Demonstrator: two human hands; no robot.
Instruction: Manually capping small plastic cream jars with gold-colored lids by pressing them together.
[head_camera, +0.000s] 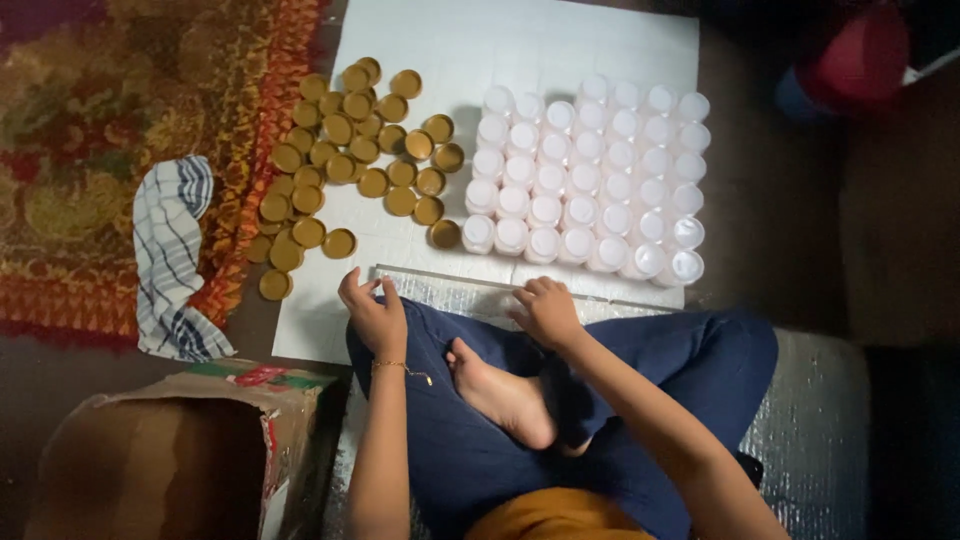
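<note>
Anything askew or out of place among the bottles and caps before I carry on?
Mostly tidy. The white bottles stand in neat rows on the white board, but the two at the near right corner look tilted. The gold caps lie in a loose heap, and a few have slid off the board's left edge.

Home floor workspace — patterned rug (90, 150), cardboard box (170, 460), person seated cross-legged.
</note>
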